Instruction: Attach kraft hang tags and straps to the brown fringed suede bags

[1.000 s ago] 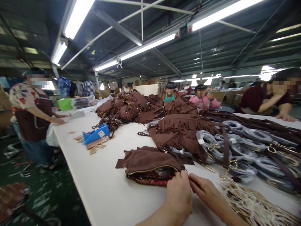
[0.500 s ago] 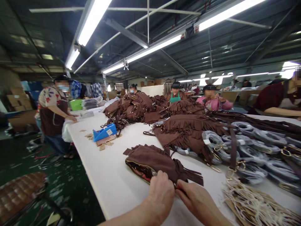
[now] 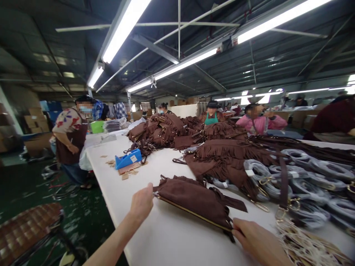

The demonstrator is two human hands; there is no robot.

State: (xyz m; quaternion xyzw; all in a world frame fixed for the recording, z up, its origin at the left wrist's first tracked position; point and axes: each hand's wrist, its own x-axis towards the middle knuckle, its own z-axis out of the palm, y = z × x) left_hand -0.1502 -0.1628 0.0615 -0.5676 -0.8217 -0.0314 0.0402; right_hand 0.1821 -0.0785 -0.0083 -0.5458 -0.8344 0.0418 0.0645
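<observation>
From my head camera, looking down the long white table [image 3: 172,244]: my left hand [image 3: 142,201] is closed on the left end of a flat brown suede fringed bag [image 3: 194,197], fingers curled over its corner with the back of the hand towards me. My right hand [image 3: 257,242] is at the other end, its fingertips drawn together on the bag's near right corner, where the thin gold zip line [image 3: 191,213] runs out. How much of the corner it grips I cannot tell, since the knuckles hide it. The bag lies flat on the table between my two hands, pulled out lengthways, zip edge towards me and fringe trailing off its far right side.

Just beyond it sits a heap of brown fringed suede pieces [image 3: 222,160], with a bigger pile [image 3: 163,129] further up the table. To the right are grey plastic-wrapped straps with gold rings [image 3: 305,177], and near my right wrist a spread of tan card tags on white string [image 3: 307,247]. A blue plastic tape dispenser [image 3: 128,159] stands left of the heaps, with small tan card scraps [image 3: 126,173] beside it. At the table's far left a person in a floral shirt and brown apron [image 3: 70,136] stands working, and more people sit along the far side.
</observation>
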